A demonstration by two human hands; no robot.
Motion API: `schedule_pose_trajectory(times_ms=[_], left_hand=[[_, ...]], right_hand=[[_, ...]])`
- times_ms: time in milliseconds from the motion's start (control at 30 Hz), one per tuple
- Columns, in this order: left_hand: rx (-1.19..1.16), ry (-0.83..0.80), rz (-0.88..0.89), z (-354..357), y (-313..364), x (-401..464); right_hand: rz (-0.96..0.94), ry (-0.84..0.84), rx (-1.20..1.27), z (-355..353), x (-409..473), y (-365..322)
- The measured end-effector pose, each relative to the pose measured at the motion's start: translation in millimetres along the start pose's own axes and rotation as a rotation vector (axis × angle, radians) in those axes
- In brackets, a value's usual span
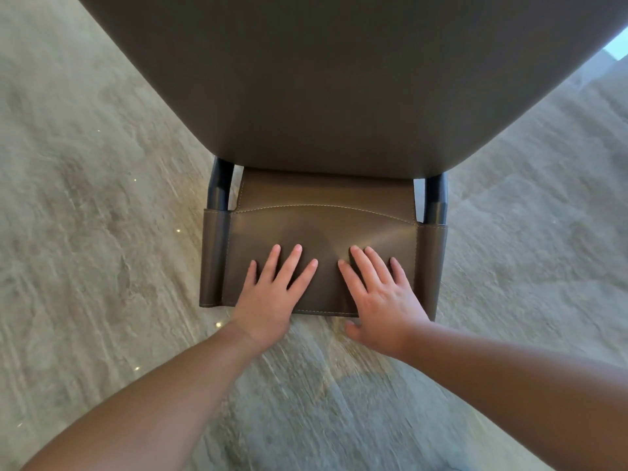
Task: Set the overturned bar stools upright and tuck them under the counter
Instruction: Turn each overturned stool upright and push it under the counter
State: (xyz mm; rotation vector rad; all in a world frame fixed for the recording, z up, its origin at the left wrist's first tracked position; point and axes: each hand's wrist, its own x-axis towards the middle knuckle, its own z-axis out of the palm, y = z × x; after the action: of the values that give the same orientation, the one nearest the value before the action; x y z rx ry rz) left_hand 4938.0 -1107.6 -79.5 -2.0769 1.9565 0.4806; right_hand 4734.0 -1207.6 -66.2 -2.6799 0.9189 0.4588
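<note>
1. The bar stool stands upright on the pale stone-look floor; its brown backrest faces the camera, and its seat end lies beneath the grey counter.
2. The left hand lies flat on the backrest, fingers straight and spread; it grips nothing.
3. The right hand presses beside it, fingers extended, thumb hanging below the backrest's lower edge.
4. Two dark frame posts rise from the backrest's sleeves.
</note>
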Motion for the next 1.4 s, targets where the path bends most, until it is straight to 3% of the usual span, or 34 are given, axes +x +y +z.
schedule_pose_trajectory(times_ms=[467,767,1033,1400], left_hand=[[-0.003,-0.036,0.040,-21.4,-7.7,-8.3],[0.109,0.097,0.136,-78.9,-14.4,-26.7],[-0.059,0.133,0.045,-213.9,-7.5,-58.9],[-0.045,0.268,0.013,-490.2,-46.4,-66.8]], right_hand=[[-0.028,-0.057,-0.077,-8.3,9.3,-9.9],[-0.173,-0.043,-0.075,-67.1,-4.8,-10.8],[-0.143,-0.020,0.033,-207.5,-42.4,-13.6],[0.037,0.140,0.016,-483.0,-58.5,-6.2]])
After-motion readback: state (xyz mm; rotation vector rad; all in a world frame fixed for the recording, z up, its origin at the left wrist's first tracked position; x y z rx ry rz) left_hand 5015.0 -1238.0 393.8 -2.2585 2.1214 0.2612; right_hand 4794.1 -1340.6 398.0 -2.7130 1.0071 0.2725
